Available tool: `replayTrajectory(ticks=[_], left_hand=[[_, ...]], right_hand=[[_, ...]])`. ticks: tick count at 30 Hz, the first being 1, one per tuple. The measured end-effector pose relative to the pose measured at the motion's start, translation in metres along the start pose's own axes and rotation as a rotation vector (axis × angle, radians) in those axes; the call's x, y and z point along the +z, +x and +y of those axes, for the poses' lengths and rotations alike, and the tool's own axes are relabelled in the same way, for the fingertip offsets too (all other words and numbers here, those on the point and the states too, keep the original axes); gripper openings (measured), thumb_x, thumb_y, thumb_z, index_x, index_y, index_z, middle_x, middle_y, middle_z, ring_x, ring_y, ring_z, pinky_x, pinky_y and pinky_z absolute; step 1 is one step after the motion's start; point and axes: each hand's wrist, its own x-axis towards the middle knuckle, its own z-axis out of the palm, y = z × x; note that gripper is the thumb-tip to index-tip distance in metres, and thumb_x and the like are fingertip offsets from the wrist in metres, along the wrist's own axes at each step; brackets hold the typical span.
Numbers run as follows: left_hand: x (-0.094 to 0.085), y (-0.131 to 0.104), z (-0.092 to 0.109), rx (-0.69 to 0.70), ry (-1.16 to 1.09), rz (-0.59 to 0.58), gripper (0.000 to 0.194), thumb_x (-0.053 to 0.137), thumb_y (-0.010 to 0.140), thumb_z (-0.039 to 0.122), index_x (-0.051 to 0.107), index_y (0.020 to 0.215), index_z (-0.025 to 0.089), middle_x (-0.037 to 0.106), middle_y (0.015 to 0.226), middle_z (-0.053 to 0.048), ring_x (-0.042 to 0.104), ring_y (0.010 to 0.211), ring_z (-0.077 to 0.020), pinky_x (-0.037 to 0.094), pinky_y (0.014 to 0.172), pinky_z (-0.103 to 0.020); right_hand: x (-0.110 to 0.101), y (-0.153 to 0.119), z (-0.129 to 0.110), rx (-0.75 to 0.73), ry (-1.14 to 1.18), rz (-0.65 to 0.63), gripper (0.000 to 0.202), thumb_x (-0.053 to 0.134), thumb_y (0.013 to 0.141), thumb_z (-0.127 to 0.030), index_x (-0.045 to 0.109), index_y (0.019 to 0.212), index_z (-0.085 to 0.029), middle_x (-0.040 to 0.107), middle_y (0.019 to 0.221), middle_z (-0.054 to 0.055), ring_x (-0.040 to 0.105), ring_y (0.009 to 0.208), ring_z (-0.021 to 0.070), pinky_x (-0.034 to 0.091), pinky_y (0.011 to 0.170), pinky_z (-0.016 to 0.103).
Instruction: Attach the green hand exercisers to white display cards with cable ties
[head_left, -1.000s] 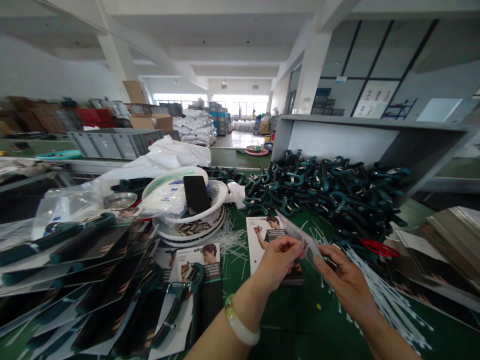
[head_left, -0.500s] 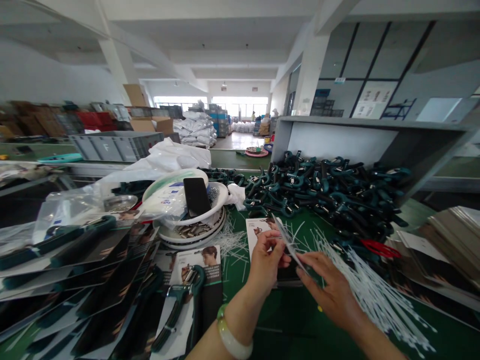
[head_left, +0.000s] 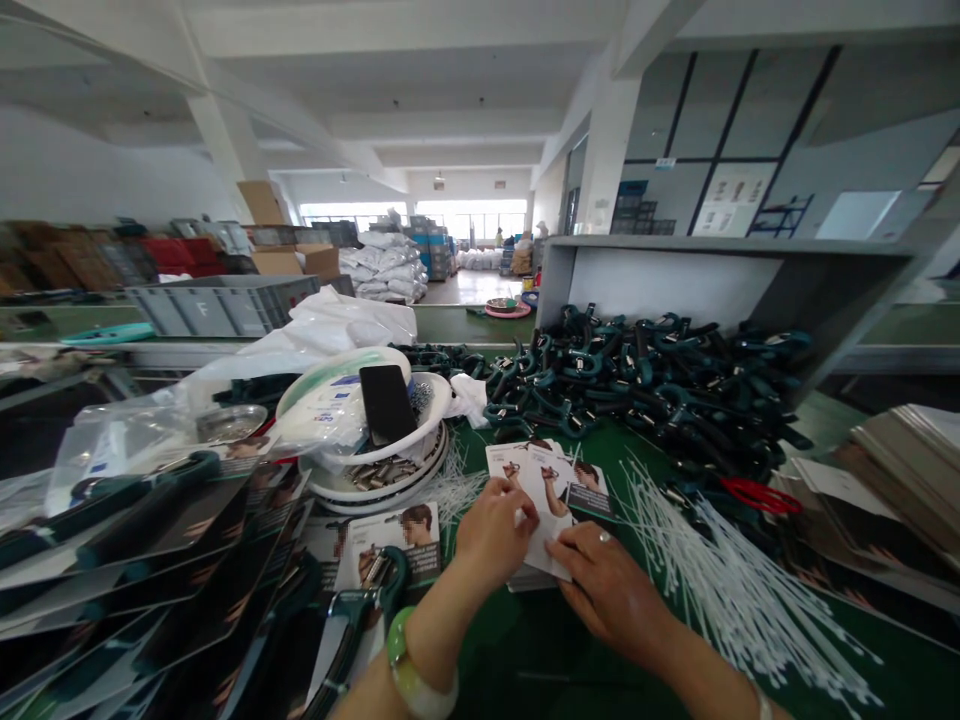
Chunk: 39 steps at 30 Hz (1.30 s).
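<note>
A printed backing card (head_left: pixel 550 492) with a picture of a hand using a grip trainer lies tilted on a small pile of similar cards, between my hands. My left hand (head_left: pixel 495 532) is at its left side, fingers curled together; what they pinch is hidden. My right hand (head_left: pixel 615 595), a ring on one finger, grips the card's lower right edge between thumb and fingers. White cable ties (head_left: pixel 739 580) fan out on the green table to the right. Nearer the left, a dark green hand grip (head_left: pixel 356 610) rests on another printed card (head_left: pixel 418 535).
A big heap of dark green hand grips (head_left: pixel 645 380) lies before a grey shelf box (head_left: pixel 724 245). White bowls (head_left: pixel 319 497) of metal parts stand left, topped by a phone (head_left: pixel 388 403). Carded grips (head_left: pixel 157 540) pile up at left; card stacks (head_left: pixel 900 480) stand right.
The card, held up on edge before, now lies flatter on the pile with its printed face showing. Both hands have come down with it, and the view has shifted slightly.
</note>
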Motion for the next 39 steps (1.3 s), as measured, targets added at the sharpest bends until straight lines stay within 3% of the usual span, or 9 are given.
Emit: replayTrajectory(ticks=[3, 9, 12, 14, 20, 24, 31, 35, 39], left_hand=[[0.012, -0.006, -0.002, 0.043, -0.152, 0.202, 0.008, 0.054, 0.076, 0.020, 0.062, 0.075, 0.021, 0.059, 0.101, -0.008, 0.054, 0.097, -0.0220, 0.042, 0.080, -0.031], [0.031, -0.012, -0.032, -0.158, -0.359, 0.260, 0.011, 0.049, 0.083, 0.031, 0.055, 0.080, 0.021, 0.064, 0.080, -0.004, 0.057, 0.073, -0.0192, 0.040, 0.067, -0.028], [0.035, -0.015, -0.040, -0.233, -0.365, 0.332, 0.010, 0.049, 0.084, 0.030, 0.051, 0.078, 0.023, 0.066, 0.079, -0.003, 0.058, 0.073, -0.0192, 0.038, 0.068, -0.028], [0.037, -0.017, -0.040, -0.238, -0.341, 0.338, 0.010, 0.049, 0.084, 0.031, 0.052, 0.079, 0.023, 0.065, 0.079, -0.003, 0.058, 0.074, -0.0197, 0.039, 0.070, -0.029], [0.040, -0.020, -0.047, -0.059, -0.221, 0.212, 0.021, 0.068, 0.068, 0.026, 0.068, 0.089, 0.023, 0.060, 0.116, -0.010, 0.048, 0.110, -0.0290, 0.033, 0.095, -0.042], [0.038, -0.018, -0.051, -0.018, -0.126, 0.114, 0.019, 0.066, 0.070, 0.025, 0.071, 0.087, 0.027, 0.060, 0.119, -0.007, 0.046, 0.111, -0.0312, 0.032, 0.096, -0.048], [0.035, -0.022, -0.044, 0.212, -0.094, -0.077, 0.025, 0.050, 0.085, 0.023, 0.069, 0.099, 0.030, 0.067, 0.108, -0.004, 0.051, 0.105, -0.0246, 0.036, 0.094, -0.043], [0.037, -0.023, -0.049, 0.217, -0.015, -0.018, 0.028, 0.041, 0.089, 0.026, 0.068, 0.099, 0.025, 0.069, 0.103, -0.004, 0.054, 0.098, -0.0219, 0.042, 0.087, -0.039], [0.038, -0.022, -0.053, 0.096, 0.082, 0.107, 0.034, 0.032, 0.092, 0.025, 0.065, 0.100, 0.020, 0.069, 0.093, -0.006, 0.057, 0.085, -0.0204, 0.045, 0.077, -0.036]], right_hand=[[0.000, 0.006, 0.002, 0.054, 0.023, -0.034, 0.032, 0.054, 0.075, -0.010, 0.060, 0.106, -0.012, 0.061, 0.098, 0.013, 0.056, 0.092, 0.0228, 0.050, 0.078, 0.037], [-0.019, 0.037, 0.040, -0.057, 0.252, -0.263, 0.023, 0.060, 0.077, -0.035, 0.067, 0.094, -0.021, 0.065, 0.093, 0.005, 0.060, 0.084, 0.0178, 0.048, 0.075, 0.030], [-0.023, 0.079, 0.086, 0.345, 0.044, -0.093, 0.039, 0.030, 0.093, -0.032, 0.066, 0.096, -0.019, 0.068, 0.089, 0.005, 0.061, 0.080, 0.0161, 0.047, 0.071, 0.027], [-0.014, 0.111, 0.117, 0.504, -0.138, -0.127, 0.040, 0.027, 0.094, -0.028, 0.063, 0.107, -0.017, 0.067, 0.101, 0.008, 0.061, 0.090, 0.0188, 0.045, 0.076, 0.028], [0.044, 0.166, 0.155, 0.431, -0.173, -0.388, 0.026, 0.063, 0.077, -0.024, 0.064, 0.103, -0.018, 0.064, 0.107, 0.006, 0.060, 0.093, 0.0198, 0.046, 0.079, 0.030], [0.064, 0.171, 0.159, 0.440, -0.248, -0.455, 0.029, 0.054, 0.087, -0.032, 0.055, 0.111, -0.015, 0.056, 0.114, 0.008, 0.056, 0.099, 0.0203, 0.047, 0.083, 0.042], [0.062, 0.165, 0.169, 0.459, -0.241, -0.530, 0.029, 0.053, 0.088, -0.032, 0.054, 0.113, -0.017, 0.057, 0.112, 0.007, 0.058, 0.094, 0.0184, 0.050, 0.080, 0.038], [0.051, 0.162, 0.167, 0.486, -0.250, -0.430, 0.024, 0.053, 0.087, -0.031, 0.057, 0.105, -0.015, 0.060, 0.104, 0.006, 0.059, 0.089, 0.0174, 0.049, 0.077, 0.036], [0.015, 0.151, 0.166, 0.516, -0.251, -0.219, 0.021, 0.053, 0.080, -0.023, 0.057, 0.098, -0.014, 0.064, 0.096, 0.011, 0.061, 0.086, 0.0225, 0.045, 0.070, 0.031]])
